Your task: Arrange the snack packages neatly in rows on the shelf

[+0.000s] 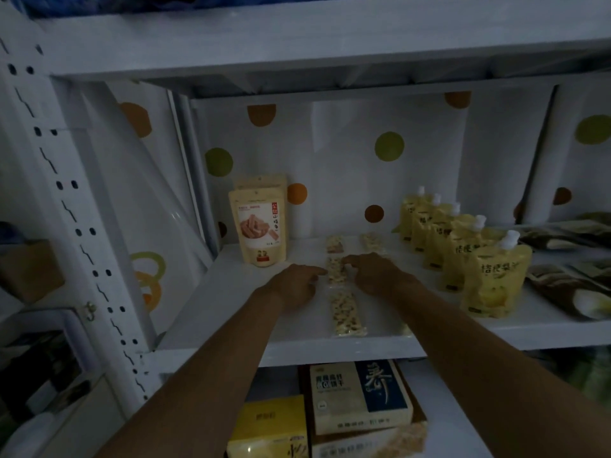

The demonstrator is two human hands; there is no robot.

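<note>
Clear-wrapped nut bars lie in a line running front to back on the white shelf (205,312): a near bar (347,313), a middle bar (336,271), a far bar (334,243), and another bar (373,242) at the back right. My left hand (295,285) touches the middle bar's left edge with its fingertips. My right hand (377,272) rests on that bar's right side, its fingers curved over the upper corner. A beige standing pouch (260,226) with a second pouch behind it stands at the back left.
A diagonal row of several yellow spouted drink pouches (492,279) stands to the right of my hands. Dark flat packets (562,289) lie at the far right. Boxes (357,395) sit on the shelf below. A perforated upright post (82,233) bounds the left side.
</note>
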